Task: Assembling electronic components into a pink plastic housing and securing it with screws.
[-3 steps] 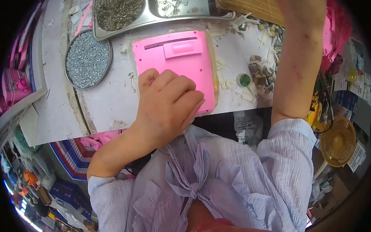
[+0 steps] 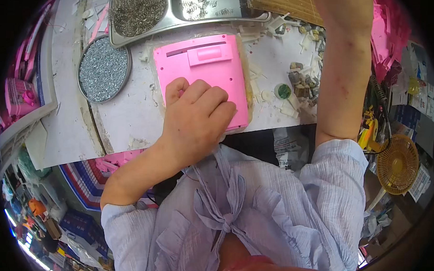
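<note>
A pink plastic casing (image 2: 200, 68) lies on the worktable before me, with a long slot, a raised latch-like piece and small holes on its upper face. It rests on a pad edged with clear wrapping. My left hand (image 2: 194, 118) lies over the casing's near part, its fingers curled and closed. What those fingers hold, if anything, is hidden beneath them. My right forearm (image 2: 344, 82) reaches far forward over the right side of the table, and the hand is cut off by the upper edge.
Left of the casing stands a round tin of small silver screws (image 2: 103, 69). Behind is a metal tray (image 2: 171, 19) with springs in its compartments. Loose white plastic bits and a green-topped round piece (image 2: 282, 91) lie on the right. A yellow fan (image 2: 396, 164) stands at far right.
My right forearm has shifted slightly to the left at its far end. The whole view has moved a little; my left hand stays closed over the casing.
</note>
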Demonstrator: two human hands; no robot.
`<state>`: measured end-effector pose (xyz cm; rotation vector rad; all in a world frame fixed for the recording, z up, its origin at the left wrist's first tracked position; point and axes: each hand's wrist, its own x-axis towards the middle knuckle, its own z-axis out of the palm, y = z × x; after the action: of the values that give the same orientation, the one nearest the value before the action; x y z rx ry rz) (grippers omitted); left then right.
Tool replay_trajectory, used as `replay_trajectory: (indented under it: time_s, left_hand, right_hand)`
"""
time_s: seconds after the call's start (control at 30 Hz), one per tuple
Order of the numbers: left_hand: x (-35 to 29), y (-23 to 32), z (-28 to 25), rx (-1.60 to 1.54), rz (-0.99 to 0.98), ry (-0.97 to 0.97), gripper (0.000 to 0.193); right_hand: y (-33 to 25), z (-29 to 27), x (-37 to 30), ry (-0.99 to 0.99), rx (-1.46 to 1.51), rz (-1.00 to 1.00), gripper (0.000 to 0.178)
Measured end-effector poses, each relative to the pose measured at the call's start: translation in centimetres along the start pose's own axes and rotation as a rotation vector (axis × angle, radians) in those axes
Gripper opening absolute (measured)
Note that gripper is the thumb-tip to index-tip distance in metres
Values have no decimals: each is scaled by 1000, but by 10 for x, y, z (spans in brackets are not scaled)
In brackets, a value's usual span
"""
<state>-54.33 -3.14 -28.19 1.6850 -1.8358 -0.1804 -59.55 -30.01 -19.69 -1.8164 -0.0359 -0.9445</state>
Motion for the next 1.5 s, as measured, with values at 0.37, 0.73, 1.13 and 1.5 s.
replay_trajectory:
  time_s: [0.37,0.73,1.13,1.5]
  left_hand:
    - [-21,-60,-54,189,-296,330,15]
    - [-63,-138,-93,477,-688,180,20]
    - [-20,-48,-66,-108,-390,196,8]
    - [0,-13,-33,-121,-209,83,18]
  right_hand:
    - [-15,0,-35,43,160,109,36]
    - [-57,42,-58,262,303,324,48]
    - [-25,21,-95,74,559,262,60]
    - [-35,56,-111,45,398,246,40]
